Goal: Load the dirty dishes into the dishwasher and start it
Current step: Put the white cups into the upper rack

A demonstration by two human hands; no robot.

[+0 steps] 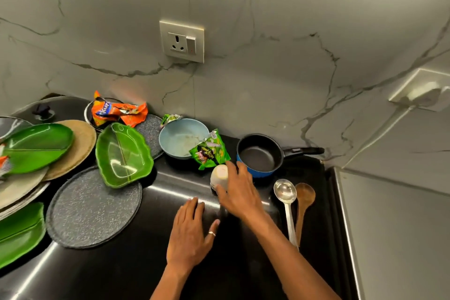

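My right hand (237, 191) grips a small pale bottle (219, 176) standing on the black counter (121, 273). Flat on the counter just left of it lies my left hand (191, 234), fingers straight, a ring on one finger. Behind the bottle sit a light blue bowl (181, 137) and a blue saucepan (260, 154) with a black handle. A steel ladle (286, 198) and a wooden spoon (304, 198) lie to the right. On the left are a green leaf-shaped dish (123, 154), a grey speckled plate (93, 207) and stacked plates (36, 146).
A green snack wrapper (210, 151) leans on the bowl and an orange wrapper (117, 111) lies at the back. A dark lid with a knob (43, 111) sits far left. The marble wall holds two sockets (181, 41). A steel surface (389, 226) borders the counter's right edge.
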